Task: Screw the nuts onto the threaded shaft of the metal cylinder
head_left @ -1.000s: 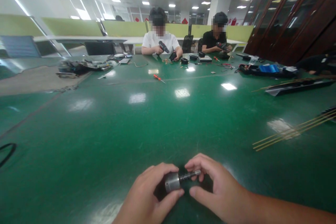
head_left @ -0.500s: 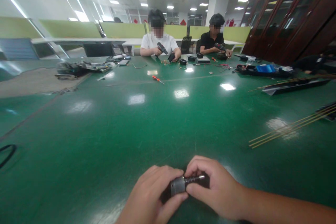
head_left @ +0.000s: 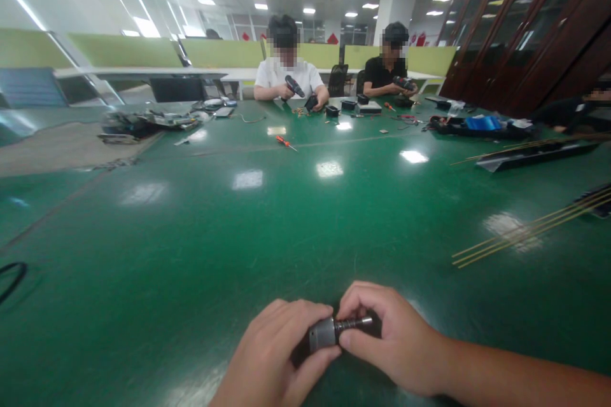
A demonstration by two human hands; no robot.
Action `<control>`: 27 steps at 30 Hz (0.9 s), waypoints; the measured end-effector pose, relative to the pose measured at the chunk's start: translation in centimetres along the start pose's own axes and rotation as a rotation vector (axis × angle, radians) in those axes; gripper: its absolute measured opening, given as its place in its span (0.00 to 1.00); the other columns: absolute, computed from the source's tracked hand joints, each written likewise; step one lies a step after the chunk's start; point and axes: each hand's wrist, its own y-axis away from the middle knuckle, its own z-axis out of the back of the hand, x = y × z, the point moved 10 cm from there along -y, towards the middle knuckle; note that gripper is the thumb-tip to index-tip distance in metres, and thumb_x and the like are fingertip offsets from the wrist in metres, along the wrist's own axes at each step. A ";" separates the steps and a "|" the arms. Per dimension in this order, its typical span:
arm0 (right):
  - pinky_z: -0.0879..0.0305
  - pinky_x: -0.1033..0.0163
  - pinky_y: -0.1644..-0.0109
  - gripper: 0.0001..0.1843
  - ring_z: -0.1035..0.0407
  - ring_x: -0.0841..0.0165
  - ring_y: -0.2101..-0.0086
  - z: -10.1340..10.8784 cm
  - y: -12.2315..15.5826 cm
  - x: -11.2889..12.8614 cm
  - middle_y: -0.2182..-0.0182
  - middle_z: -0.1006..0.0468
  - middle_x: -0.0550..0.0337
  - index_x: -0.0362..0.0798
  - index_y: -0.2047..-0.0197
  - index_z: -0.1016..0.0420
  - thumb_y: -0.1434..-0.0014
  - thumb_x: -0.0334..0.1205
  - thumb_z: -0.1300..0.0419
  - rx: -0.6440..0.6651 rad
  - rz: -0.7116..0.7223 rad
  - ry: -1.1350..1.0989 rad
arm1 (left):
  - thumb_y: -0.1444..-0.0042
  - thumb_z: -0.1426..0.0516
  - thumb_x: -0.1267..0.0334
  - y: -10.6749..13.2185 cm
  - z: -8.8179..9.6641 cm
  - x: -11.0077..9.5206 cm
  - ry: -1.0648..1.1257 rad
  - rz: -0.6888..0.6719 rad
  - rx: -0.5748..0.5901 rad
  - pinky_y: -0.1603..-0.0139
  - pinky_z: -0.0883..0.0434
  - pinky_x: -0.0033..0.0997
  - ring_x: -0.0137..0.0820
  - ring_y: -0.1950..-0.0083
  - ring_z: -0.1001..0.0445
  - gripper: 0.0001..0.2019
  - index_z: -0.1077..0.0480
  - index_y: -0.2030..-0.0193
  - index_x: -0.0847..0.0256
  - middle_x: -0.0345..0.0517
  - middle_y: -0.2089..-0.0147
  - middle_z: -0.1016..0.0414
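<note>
At the near edge of the green table (head_left: 267, 222), my left hand (head_left: 272, 356) is wrapped round a small grey metal cylinder (head_left: 323, 333) that has a thin dark shaft (head_left: 354, 323) sticking out to the right. My right hand (head_left: 391, 337) pinches that shaft between thumb and fingers. A dark part sits under the cylinder, mostly hidden by my fingers. Both hands rest low, just above the table top.
Thin brass-coloured rods (head_left: 529, 232) lie at the right. A black cable loop (head_left: 12, 276) shows at the left edge. A red screwdriver (head_left: 285, 142) lies mid-table. Two people (head_left: 286, 79) (head_left: 389, 70) work with power drills at the far side, amid small black parts and tools.
My right thumb and fingers have closed in on the shaft, which was more exposed a second ago. Both hands and the cylinder shifted slightly right.
</note>
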 end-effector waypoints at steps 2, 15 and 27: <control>0.38 0.65 0.62 0.03 0.32 0.69 0.67 0.0 0.0 -0.1 0.69 0.25 0.63 0.47 0.66 0.24 0.46 0.31 0.36 0.002 -0.009 -0.012 | 0.39 0.37 0.63 0.1 -0.1 0.1 0.003 0.003 0.009 0.59 0.27 0.31 0.34 0.61 0.22 0.16 0.33 0.46 0.51 0.40 0.56 0.19; 0.40 0.65 0.62 0.03 0.33 0.69 0.68 0.0 0.0 -0.5 0.70 0.26 0.63 0.47 0.66 0.25 0.46 0.33 0.36 -0.007 -0.004 -0.035 | 0.37 0.39 0.61 -0.2 0.3 -0.3 0.017 -0.026 -0.024 0.61 0.28 0.31 0.33 0.62 0.22 0.13 0.32 0.47 0.52 0.39 0.58 0.19; 0.38 0.62 0.60 0.04 0.32 0.67 0.66 0.1 0.2 -0.9 0.68 0.25 0.61 0.47 0.65 0.25 0.46 0.34 0.37 -0.009 -0.055 -0.045 | 0.37 0.38 0.60 -0.5 0.6 -0.4 -0.019 -0.010 -0.016 0.63 0.27 0.31 0.33 0.63 0.23 0.13 0.32 0.47 0.52 0.38 0.59 0.20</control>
